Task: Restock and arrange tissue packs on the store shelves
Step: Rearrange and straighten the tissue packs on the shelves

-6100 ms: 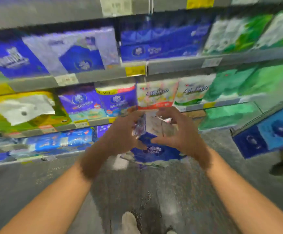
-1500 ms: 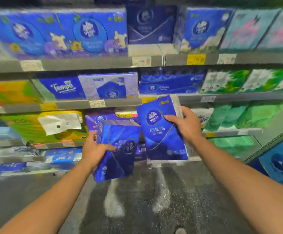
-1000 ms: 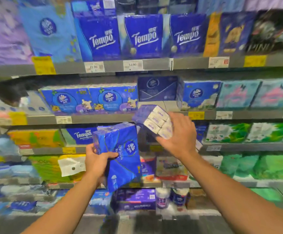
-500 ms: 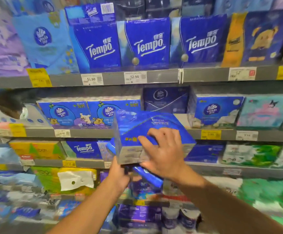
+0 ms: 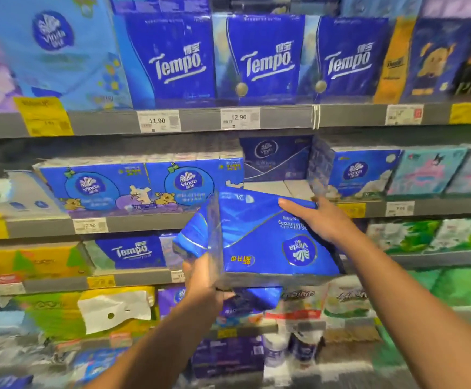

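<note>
A large dark-blue plastic-wrapped Vinda tissue pack (image 5: 270,242) is held up in front of the shelves, tilted, with its logo and print upside down. The right hand (image 5: 321,220) lies flat on the pack's upper face, fingers spread toward its far top edge. The left hand (image 5: 203,279) grips from below at the pack's lower left corner, where a second dark-blue tissue pack (image 5: 192,242) shows at the left and beneath; how the fingers close under there is hidden.

Just behind the raised pack is the grey metal shelf (image 5: 150,223) of the second row. On it, to the left, stand two blue Vinda cartoon-bear packs (image 5: 144,183), the right one partly covered by the held pack's corner. Straight behind is a gap with bare pale shelf floor, and at its back a dark navy Vinda box (image 5: 275,157) is set deep. To the right of the gap stands a blue Vinda pack with white cloud print (image 5: 355,175), near the right hand's fingertips, then pale turquoise and pink packs (image 5: 428,172).

Above, three royal-blue Tempo packs (image 5: 256,60) line the upper shelf over white price tags (image 5: 158,121). Below, a smaller blue Tempo pack (image 5: 127,252) sits left of the left hand, with yellow-green packs (image 5: 88,313) lower down.
</note>
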`<state>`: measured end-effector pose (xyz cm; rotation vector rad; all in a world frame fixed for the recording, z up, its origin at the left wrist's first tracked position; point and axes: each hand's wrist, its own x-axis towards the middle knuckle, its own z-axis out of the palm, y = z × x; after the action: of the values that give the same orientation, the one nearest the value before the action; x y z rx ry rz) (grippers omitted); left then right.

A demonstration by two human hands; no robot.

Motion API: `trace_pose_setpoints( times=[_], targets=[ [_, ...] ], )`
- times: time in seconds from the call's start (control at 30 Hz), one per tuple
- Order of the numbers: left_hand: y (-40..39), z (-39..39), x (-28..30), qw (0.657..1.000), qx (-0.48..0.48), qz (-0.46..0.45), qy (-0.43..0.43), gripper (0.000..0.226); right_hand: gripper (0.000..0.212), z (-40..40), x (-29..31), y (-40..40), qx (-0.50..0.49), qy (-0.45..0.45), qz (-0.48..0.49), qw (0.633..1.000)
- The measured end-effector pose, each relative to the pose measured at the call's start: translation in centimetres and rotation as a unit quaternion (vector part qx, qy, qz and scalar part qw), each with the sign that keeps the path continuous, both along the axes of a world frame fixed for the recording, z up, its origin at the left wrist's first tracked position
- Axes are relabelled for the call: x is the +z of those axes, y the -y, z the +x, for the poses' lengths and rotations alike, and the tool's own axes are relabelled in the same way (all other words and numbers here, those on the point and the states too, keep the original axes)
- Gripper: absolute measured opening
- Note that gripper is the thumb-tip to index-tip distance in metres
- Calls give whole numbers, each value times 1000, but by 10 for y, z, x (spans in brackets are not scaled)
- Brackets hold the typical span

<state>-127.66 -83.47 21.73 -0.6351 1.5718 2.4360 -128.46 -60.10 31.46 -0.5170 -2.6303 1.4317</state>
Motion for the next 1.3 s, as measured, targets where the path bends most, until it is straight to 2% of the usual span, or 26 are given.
trace_pose_setpoints(
  times=[0.07, 0.1, 0.2, 0.27, 0.37, 0.5, 0.57, 0.6, 0.67, 0.7, 0.73, 0.8, 0.87, 0.93, 0.97, 1.03, 1.1, 1.13, 1.2, 1.3],
  targets=[
    [-4, 2, 6, 999, -16, 22, -17, 41, 107, 7, -20, -4, 24, 63, -208, 976],
    [-6, 3, 6, 999, 2, 32, -23, 44, 97, 10, -25, -8, 44, 90, -257, 961],
    [-10, 7, 2, 997, 62, 52, -16, 49, 69, 19, -32, -28, 83, 130, -326, 933],
    [-15, 11, 2, 998, 24, 60, -20, 49, 62, 25, -38, -44, 83, 148, -349, 922],
    [-20, 18, 6, 994, 71, 80, -5, 78, 58, 31, -35, -61, 78, 123, -374, 916],
    [-32, 24, 5, 996, 71, 59, 14, 76, 54, 30, 4, -70, 120, 5, -210, 970],
    [-41, 29, 4, 997, 37, 65, 33, 64, 42, 24, 25, -66, 151, -56, -71, 984],
    [-45, 32, 6, 996, 14, 79, 40, 52, 43, 19, 34, -62, 155, -87, 17, 984],
    [-51, 34, 3, 991, -5, 128, 49, 43, 66, 8, 41, -51, 91, -99, 202, 970],
    [-53, 35, 3, 988, -4, 148, 48, 47, 81, 6, 38, -44, 37, -72, 270, 959],
    [-54, 34, 2, 987, 0, 153, 43, 51, 95, 4, 30, -40, -1, -29, 298, 954],
    [-54, 36, 2, 990, 7, 138, 31, 56, 117, 6, 10, -34, -12, 64, 253, 965],
    [-54, 40, 1, 992, 27, 122, 23, 55, 121, 10, -9, -35, -26, 92, 161, 982],
    [-53, 44, -1, 991, 55, 122, 22, 59, 109, 9, -24, -40, -92, 48, 0, 995],
    [-53, 45, -3, 990, 67, 125, 22, 60, 106, 13, -27, -39, -124, 16, -109, 986],
    [-49, 41, -6, 987, 89, 135, 20, 63, 94, 25, -32, -32, -149, -41, -303, 940],
    [-47, 37, -5, 985, 97, 144, 21, 65, 57, 44, -30, -20, -96, 6, -416, 904],
    [-47, 35, -4, 984, 98, 149, 13, 65, 43, 51, -29, -15, -50, 52, -445, 892],
    [-44, 31, 1, 983, 90, 160, -16, 61, 35, 56, -25, -11, 8, 100, -456, 884],
    [-33, 24, 14, 989, 60, 127, -54, 53, 28, 47, 1, -13, -1, 4, -430, 903]
  ],
)
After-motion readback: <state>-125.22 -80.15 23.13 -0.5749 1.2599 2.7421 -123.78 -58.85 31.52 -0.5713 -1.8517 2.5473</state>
